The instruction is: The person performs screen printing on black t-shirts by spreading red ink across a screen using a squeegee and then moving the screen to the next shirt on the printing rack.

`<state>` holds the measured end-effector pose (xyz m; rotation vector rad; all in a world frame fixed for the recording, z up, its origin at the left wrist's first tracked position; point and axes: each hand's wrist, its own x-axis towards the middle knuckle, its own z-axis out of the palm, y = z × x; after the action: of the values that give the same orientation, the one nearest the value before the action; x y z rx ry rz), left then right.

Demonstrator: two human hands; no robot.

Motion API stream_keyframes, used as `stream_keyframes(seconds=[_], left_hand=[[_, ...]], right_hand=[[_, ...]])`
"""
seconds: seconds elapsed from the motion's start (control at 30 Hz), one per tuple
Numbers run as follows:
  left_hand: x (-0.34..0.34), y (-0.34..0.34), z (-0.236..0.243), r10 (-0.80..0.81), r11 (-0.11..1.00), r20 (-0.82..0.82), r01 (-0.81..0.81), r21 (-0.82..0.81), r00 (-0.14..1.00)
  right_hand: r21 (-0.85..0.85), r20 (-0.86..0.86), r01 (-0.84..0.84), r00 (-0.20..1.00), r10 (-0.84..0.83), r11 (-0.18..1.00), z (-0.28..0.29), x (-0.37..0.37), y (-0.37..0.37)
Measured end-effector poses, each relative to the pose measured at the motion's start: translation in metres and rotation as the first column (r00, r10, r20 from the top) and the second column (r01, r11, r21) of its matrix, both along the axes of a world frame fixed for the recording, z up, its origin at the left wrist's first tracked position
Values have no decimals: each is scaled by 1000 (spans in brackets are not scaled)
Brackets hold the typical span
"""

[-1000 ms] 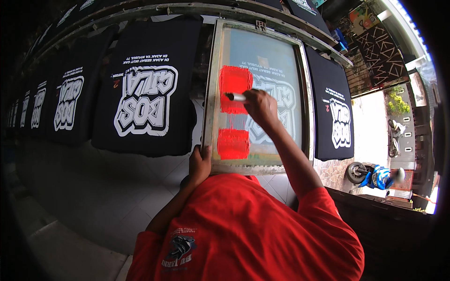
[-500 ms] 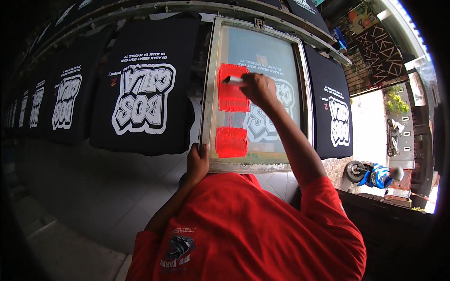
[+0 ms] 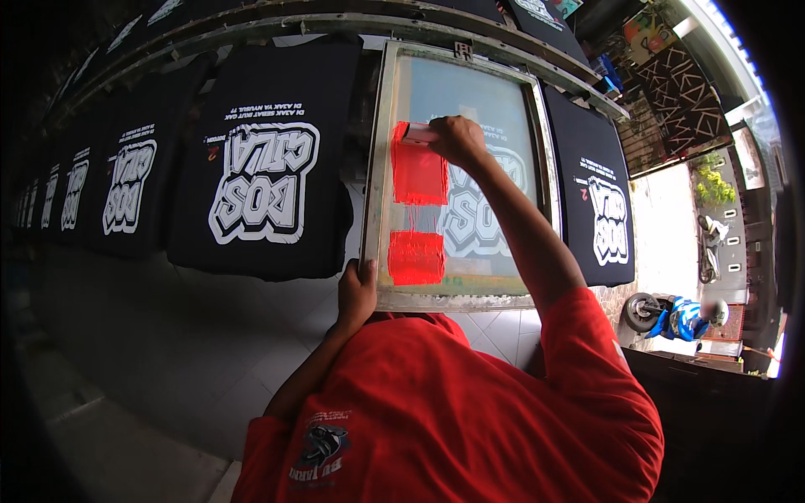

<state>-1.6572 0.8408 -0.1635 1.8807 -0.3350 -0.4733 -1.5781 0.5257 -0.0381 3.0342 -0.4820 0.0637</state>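
Note:
A silk-screen frame [image 3: 375,197] with a pale mesh lies over a black shirt, whose white lettering shows through. Two patches of red ink stand on the mesh's left side, a far patch [image 3: 421,180] and a near patch [image 3: 417,258], with thin red streaks between them. My right hand [image 3: 459,141] is closed around a squeegee [image 3: 418,132], pressed to the far end of the far patch; its blade edge is hidden. At the frame's near left corner, my left hand [image 3: 358,292] grips the rim, thumb on top and fingers mostly hidden.
Black shirts with white prints flank the screen: a large one [image 3: 267,189] to the left, more beyond it, and another [image 3: 597,189] to the right. A metal rail [image 3: 293,25] runs along the far side. A blue motorcycle [image 3: 679,318] is parked outside at right.
My right hand has moved the squeegee a little farther away over the far red patch, to its far edge. My left hand keeps its grip on the frame corner.

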Motion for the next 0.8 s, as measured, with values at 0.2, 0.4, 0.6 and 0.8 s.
stream_keyframes(seconds=[0.2,0.4,0.6,0.8], left_hand=[[1,0,-11,-1,1000,12,0,16,1000],[3,1,-16,-16,999,-10,16,-42,1000],[3,-1,-16,-19,1000,2,19,-18,1000],[6,0,-28,3,1000,-17,-4,-21,1000]], right_hand=[[96,182,-16,983,-2,995,44,-54,58],[145,354,-104,934,47,984,-19,-178,174],[239,282,-58,959,-12,969,-54,-228,220],[279,480,256,797,-365,926,-21,-269,161]])
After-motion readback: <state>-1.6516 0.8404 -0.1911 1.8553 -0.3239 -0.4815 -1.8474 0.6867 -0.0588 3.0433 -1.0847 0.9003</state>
